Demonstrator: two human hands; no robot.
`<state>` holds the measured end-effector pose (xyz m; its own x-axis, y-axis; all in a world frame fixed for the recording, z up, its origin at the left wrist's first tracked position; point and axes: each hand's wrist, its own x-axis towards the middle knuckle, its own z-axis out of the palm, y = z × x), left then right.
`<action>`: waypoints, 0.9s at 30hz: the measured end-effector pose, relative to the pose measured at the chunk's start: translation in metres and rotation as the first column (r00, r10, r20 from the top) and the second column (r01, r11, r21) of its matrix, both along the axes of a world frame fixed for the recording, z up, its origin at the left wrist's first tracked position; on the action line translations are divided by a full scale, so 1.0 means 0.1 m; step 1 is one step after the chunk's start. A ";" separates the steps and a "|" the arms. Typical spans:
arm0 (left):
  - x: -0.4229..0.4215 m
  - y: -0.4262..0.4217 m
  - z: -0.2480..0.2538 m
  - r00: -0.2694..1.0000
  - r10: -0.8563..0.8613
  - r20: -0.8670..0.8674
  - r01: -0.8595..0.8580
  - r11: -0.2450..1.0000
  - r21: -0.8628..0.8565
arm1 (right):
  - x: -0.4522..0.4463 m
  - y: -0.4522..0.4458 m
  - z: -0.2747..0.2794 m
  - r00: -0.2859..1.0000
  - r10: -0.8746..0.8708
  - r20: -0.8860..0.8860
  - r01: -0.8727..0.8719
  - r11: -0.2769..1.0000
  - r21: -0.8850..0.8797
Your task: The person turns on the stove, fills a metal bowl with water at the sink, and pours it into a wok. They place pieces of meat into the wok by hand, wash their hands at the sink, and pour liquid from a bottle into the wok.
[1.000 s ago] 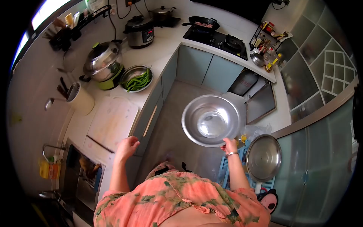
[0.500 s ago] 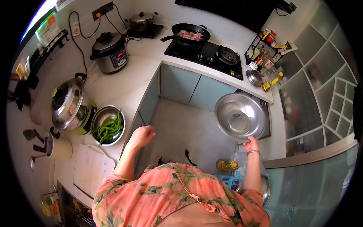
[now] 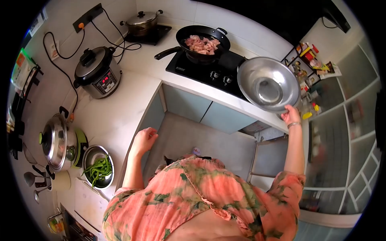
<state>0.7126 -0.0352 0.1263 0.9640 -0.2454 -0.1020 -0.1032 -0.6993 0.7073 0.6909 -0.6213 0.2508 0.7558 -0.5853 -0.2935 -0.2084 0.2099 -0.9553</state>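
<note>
My right hand (image 3: 290, 115) grips the near rim of a large metal basin (image 3: 268, 85), which is tilted and hides the right part of the black stove (image 3: 209, 74). The basin looks empty inside. Beside the counter's edge, my left hand (image 3: 145, 140) hangs in the air with its fingers curled; whether anything is in them is hidden. A black wok (image 3: 183, 38) with pieces of raw meat (image 3: 203, 45) stands on the stove's left burner, its handle pointing left.
On the left counter stand an electric pressure cooker (image 3: 96, 73), a large lidded steamer (image 3: 57, 142) and a metal bowl of green peppers (image 3: 97, 168). A lidded pot (image 3: 140, 25) is at the back. Bottles and a spice rack (image 3: 307, 64) stand at the right.
My right hand has carried the basin forward from above the floor to the stove's right side. The view has moved nearer the stove. My left hand stays curled near the counter's edge.
</note>
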 end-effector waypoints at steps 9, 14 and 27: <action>0.77 -0.30 0.04 0.990 0.143 0.001 -0.142 0.988 -0.055 | 2.25 -0.38 0.55 0.983 0.162 -0.085 -0.174 0.969 -0.175; 1.22 -0.19 -0.06 0.984 0.175 -0.021 -0.175 0.985 0.002 | 2.98 -0.13 0.82 0.946 0.181 -0.270 -0.264 0.913 -0.312; 2.34 -0.06 -0.12 0.984 0.180 -0.018 -0.180 0.981 -0.070 | 4.01 0.28 1.06 0.940 0.087 -0.330 -0.307 0.640 -0.705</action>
<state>0.9465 -0.0417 0.1146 0.9920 -0.0749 -0.1019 0.0284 -0.6537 0.7562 1.0914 -0.5935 0.3570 0.8462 -0.5325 -0.0212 -0.4030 -0.6135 -0.6791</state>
